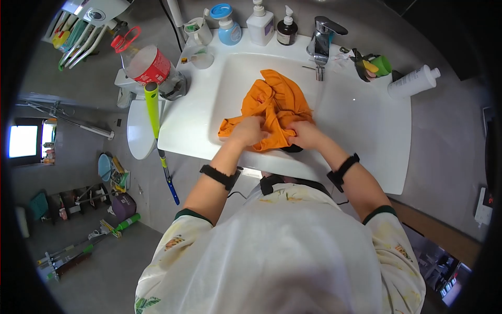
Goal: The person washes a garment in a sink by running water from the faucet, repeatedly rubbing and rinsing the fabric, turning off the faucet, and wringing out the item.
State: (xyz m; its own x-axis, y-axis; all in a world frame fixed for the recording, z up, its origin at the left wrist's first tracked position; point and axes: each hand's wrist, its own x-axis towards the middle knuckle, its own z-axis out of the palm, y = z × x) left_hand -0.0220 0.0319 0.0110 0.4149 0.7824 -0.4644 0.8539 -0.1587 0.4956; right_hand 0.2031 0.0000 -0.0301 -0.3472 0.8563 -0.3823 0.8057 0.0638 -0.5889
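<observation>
A bunched orange garment [285, 102] lies crumpled in the white sink basin [230, 70], its near edge against the basin's front rim. My left hand [252, 131] is closed on the near left part of the cloth, with its fingertips partly hidden in the folds. On the near right side, my right hand [304, 134] grips the fabric between thumb and fingers. Something black [292, 149] shows just under the cloth near my right hand; I cannot make out what it is. The garment's exact kind is hidden by its folds.
Behind the basin stand a faucet [321, 42], a dark pump bottle [287, 29], a white pump bottle [260, 23] and a blue foam bottle [227, 26]. At left are a large plastic bottle [151, 65] and a green-handled pole [152, 107]. A white bottle [415, 82] is at right.
</observation>
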